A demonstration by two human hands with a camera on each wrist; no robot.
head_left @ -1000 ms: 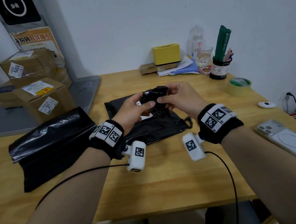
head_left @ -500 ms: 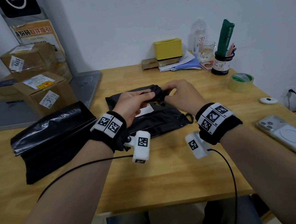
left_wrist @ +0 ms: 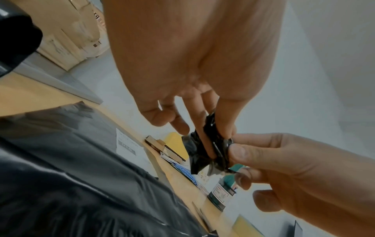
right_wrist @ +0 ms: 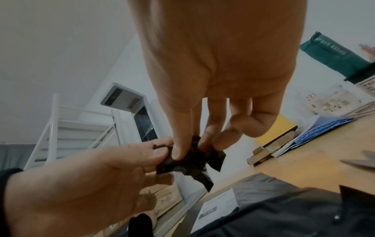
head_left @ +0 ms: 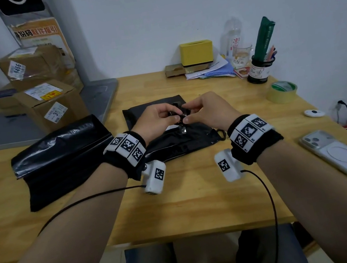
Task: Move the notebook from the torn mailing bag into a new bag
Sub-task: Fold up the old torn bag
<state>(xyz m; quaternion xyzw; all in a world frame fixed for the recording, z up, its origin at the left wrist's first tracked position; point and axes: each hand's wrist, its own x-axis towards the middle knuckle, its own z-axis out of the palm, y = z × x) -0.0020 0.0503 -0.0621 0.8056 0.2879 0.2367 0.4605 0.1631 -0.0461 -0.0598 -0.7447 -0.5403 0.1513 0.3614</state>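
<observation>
Both hands hover together over the middle of the table. My left hand [head_left: 166,116] and right hand [head_left: 190,115] pinch a small crumpled scrap of black plastic [head_left: 178,114] between thumbs and fingertips. The wrist views show the same scrap [left_wrist: 211,149] [right_wrist: 190,162] bunched between the fingers. Below the hands a flat black mailing bag [head_left: 181,144] with a white label [right_wrist: 217,203] lies on the wooden table [head_left: 179,209]. A second, glossy black bag [head_left: 59,157] lies folded to the left. No notebook shows in any view.
A yellow box [head_left: 196,52], papers, a bottle and a pen cup [head_left: 259,69] line the back wall. To the right are a tape roll [head_left: 282,92], a small white disc [head_left: 314,113] and a phone [head_left: 343,156]. Cardboard boxes [head_left: 51,104] stand beyond the table's left side.
The black piece between my hands has been scrunched from a wider flap into a small wad. Both hands have stayed together above the flat bag.
</observation>
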